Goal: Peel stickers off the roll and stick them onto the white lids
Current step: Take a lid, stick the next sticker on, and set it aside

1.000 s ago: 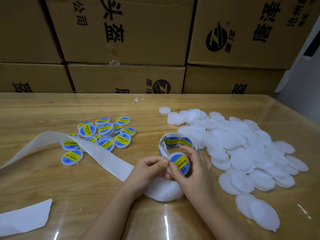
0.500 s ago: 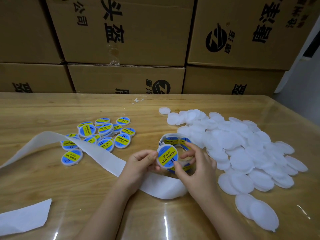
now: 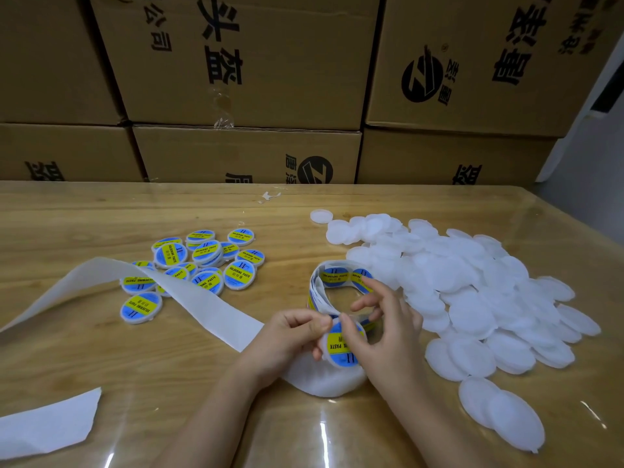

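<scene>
Head view: left hand (image 3: 287, 336) grips stickered lid (image 3: 338, 348), right hand (image 3: 385, 339) presses it.

the stickered lid (image 3: 335, 347) dropped lower, right hand (image 3: 388, 336) pressing it.
</scene>
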Demonstrator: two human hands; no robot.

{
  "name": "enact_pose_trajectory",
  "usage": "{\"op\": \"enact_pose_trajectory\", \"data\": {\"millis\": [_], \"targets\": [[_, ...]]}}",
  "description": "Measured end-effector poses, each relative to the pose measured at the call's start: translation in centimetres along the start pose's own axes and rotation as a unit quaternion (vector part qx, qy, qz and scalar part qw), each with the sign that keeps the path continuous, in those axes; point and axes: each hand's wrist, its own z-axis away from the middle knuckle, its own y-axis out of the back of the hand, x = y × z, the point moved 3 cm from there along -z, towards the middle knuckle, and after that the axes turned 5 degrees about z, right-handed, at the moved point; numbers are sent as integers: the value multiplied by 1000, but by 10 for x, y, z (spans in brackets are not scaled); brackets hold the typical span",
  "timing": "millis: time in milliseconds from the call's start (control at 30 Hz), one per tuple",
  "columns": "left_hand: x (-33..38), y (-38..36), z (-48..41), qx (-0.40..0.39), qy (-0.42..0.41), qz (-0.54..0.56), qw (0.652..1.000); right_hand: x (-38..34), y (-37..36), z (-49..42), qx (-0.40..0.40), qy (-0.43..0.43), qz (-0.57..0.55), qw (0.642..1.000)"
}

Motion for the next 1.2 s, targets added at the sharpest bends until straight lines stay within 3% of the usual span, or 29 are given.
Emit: {"op": "enact_pose_trajectory", "data": {"millis": [433,633,967,1200], "targets": [[-4,11,-4,46,-34,22,998,-6,-4,2,-59,35,70,995],[-2,15,-6,84,-53,80,992,0,-3,0,-46,3,29,999],[-5,6,-7,96,-54,1,994,6,-1,-2,0,-40,-10,999],[-3,8,-6,136,-49,-27,989,-1,-4,2,-37,-3,2,999]]}}
